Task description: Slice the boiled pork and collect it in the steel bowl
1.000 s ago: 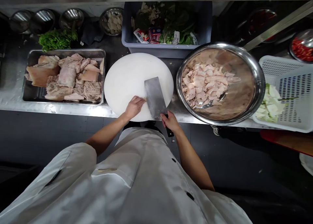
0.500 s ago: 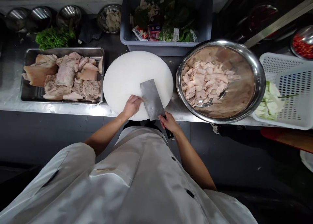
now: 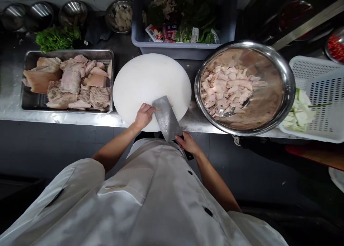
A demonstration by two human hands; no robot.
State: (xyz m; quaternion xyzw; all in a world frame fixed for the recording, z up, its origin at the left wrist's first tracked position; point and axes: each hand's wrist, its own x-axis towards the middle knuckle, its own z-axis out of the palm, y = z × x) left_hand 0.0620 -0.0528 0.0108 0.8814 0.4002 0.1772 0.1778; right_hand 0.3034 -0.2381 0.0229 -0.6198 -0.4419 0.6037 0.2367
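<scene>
My right hand (image 3: 187,142) is wrapped round the dark handle of a cleaver (image 3: 167,119). Its broad grey blade lies slanted over the near part of a round white cutting board (image 3: 139,79). My left hand (image 3: 145,116) is closed in a pinch at the blade's left edge. A small, thin tan piece shows at those fingertips, against the blade; its kind is too small to tell. Right of the board, a large steel bowl (image 3: 271,122) holds sliced pale meat (image 3: 228,83). On the left, a metal tray (image 3: 34,104) carries large chunks of cooked pork (image 3: 70,82).
Behind the board stands a grey bin (image 3: 172,49) with greens and packets. A white plastic basket (image 3: 329,120) with pale green vegetable slices is at the right. Leafy herbs (image 3: 57,37) and a bowl of garlic cloves (image 3: 123,18) lie at the back left.
The cleaver and my right hand have moved a little nearer to my body, the blade sliding back past my left fingertips. My left hand has barely moved.
</scene>
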